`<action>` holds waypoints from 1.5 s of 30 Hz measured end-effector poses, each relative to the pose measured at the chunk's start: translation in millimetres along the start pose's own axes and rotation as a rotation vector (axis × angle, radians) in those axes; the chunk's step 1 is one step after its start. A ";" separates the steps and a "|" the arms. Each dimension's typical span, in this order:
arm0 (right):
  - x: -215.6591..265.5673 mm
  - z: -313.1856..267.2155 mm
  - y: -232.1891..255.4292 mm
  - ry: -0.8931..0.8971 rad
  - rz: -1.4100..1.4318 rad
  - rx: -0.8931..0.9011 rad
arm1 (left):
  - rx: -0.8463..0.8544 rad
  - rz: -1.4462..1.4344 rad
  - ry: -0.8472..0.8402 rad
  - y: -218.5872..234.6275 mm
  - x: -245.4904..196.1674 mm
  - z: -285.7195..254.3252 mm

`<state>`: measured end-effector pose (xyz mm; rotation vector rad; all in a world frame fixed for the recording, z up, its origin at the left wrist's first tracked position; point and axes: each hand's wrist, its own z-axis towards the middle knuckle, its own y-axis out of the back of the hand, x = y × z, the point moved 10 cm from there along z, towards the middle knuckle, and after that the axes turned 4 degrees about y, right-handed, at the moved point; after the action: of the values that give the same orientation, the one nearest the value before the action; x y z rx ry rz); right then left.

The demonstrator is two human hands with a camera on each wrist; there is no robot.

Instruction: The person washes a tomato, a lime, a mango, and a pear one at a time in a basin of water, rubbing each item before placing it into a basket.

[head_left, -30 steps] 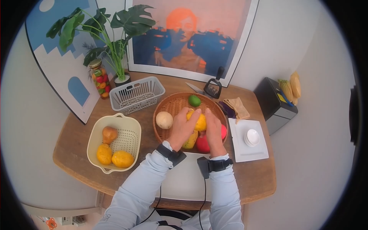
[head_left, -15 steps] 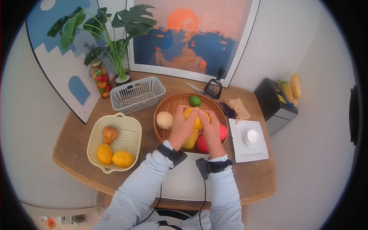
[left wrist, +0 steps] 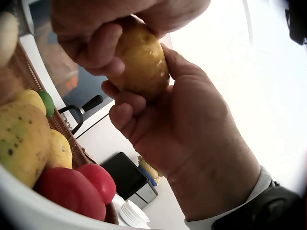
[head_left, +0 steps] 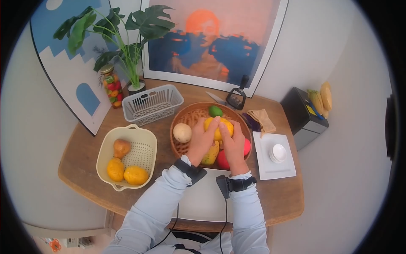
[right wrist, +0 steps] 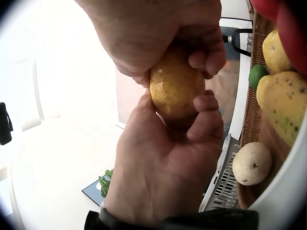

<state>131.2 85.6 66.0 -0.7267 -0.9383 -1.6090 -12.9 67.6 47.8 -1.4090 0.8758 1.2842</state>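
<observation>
Both hands hold one yellow fruit (head_left: 219, 128) above the round wicker basket (head_left: 175, 148). In the head view the left hand (head_left: 201, 142) grips its left side and the right hand (head_left: 234, 146) its right side, thumbs on top. Curled fingers wrap the yellow fruit (left wrist: 141, 60) in the left wrist view, and the right wrist view shows its speckled skin (right wrist: 175, 86) between both hands. Under the hands, the basket holds a pale round fruit (head_left: 182, 133), a green fruit (head_left: 215, 111), a spotted yellow-green fruit (head_left: 210, 154) and red ones (head_left: 223, 160).
A cream colander (head_left: 151, 156) with a brown pear-like fruit (head_left: 122, 148) and two yellow fruits stands at left. Behind are a grey basket (head_left: 152, 103), a jar (head_left: 112, 86) and a plant. At right lie a peeler-like black tool (head_left: 236, 98), cloth (head_left: 261, 120) and white tray (head_left: 270, 168).
The yellow fruit has turned slightly in the hands, and the right hand's thumb and fingers have shifted over it. Both hands remain above the basket.
</observation>
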 end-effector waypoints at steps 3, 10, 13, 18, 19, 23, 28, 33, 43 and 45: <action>-24.0 0.7 -0.8 -0.211 0.207 0.038 | 0.020 0.048 -0.062 -2.2 3.5 2.3; -24.6 -3.3 -8.7 -0.379 0.494 0.112 | 0.047 0.006 -0.173 -7.7 -7.7 -2.8; 11.1 0.7 -5.3 -0.096 0.367 0.059 | 0.102 -0.139 0.004 -7.5 -1.5 -2.9; 33.2 1.3 -1.4 0.153 0.157 0.021 | 0.124 -0.349 0.076 -12.0 -5.1 -5.7; 24.7 -3.7 -6.4 -0.036 0.254 0.049 | 0.119 -0.291 0.040 -10.7 -2.8 -2.9; -27.2 -4.9 -10.2 -0.359 0.456 0.121 | 0.223 -0.166 -0.107 -16.9 -24.3 -14.7; 13.2 2.8 2.8 0.076 0.208 -0.008 | 0.136 -0.186 0.020 -12.8 -4.3 -4.9; 12.7 -0.1 2.7 0.066 0.071 -0.016 | 0.139 -0.180 0.085 -8.2 1.5 -2.5; 43.9 -1.3 12.1 0.262 0.010 -0.067 | 0.236 -0.228 0.088 -14.3 10.8 0.6; 35.1 -1.9 8.7 0.191 -0.007 -0.055 | 0.247 -0.299 0.115 -14.4 12.1 1.3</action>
<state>131.7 65.8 96.4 -0.5961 -0.7614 -1.6833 2.5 73.7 38.8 -1.3654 0.8324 0.8466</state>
